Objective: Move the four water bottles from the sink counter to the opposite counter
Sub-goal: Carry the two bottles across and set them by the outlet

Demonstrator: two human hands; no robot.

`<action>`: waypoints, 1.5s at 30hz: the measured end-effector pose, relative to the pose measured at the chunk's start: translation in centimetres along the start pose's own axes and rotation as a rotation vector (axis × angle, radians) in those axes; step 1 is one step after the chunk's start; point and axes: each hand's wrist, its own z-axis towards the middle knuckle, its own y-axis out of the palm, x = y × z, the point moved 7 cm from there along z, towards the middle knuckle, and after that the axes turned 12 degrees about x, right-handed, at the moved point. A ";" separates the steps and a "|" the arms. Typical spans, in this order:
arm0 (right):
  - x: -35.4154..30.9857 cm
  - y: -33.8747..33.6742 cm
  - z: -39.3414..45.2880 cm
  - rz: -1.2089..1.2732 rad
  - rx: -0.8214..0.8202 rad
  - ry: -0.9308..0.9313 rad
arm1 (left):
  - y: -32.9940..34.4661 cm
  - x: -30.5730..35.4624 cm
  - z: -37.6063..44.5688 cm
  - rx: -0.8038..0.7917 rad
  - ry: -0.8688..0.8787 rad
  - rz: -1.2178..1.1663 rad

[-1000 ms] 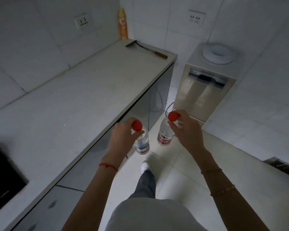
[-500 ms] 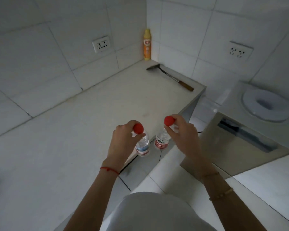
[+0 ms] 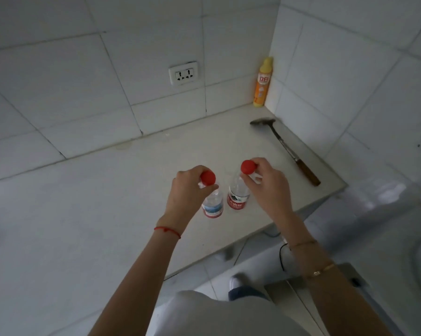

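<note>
Two clear water bottles with red caps hang upright over a white counter (image 3: 83, 214). My left hand (image 3: 187, 192) grips the neck of the left bottle (image 3: 212, 204), which has a blue and red label. My right hand (image 3: 267, 187) pinches the neck of the right bottle (image 3: 237, 197), which has a red label. The two bottles are side by side, almost touching, above the counter's right part. I cannot tell whether their bases touch the surface.
A yellow-orange spray bottle (image 3: 262, 83) stands in the back corner. A hammer (image 3: 287, 149) lies near the counter's right end. A wall socket (image 3: 184, 72) sits above the counter. A water dispenser (image 3: 398, 238) stands to the right, beyond the counter's edge.
I have stepped up to the counter. Both bottles were over the floor beside its edge and now hang over the counter top, still held by their necks.
</note>
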 end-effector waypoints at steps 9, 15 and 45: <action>3.4 4.1 11.4 0.063 -0.081 -0.083 | 3.9 1.9 9.7 0.153 -0.078 0.037; 4.1 8.6 17.3 0.099 -0.144 -0.082 | 5.3 0.9 16.3 0.183 -0.107 0.070; 2.6 29.7 34.1 0.090 -0.233 -0.090 | 8.1 -12.6 37.9 0.172 -0.241 0.075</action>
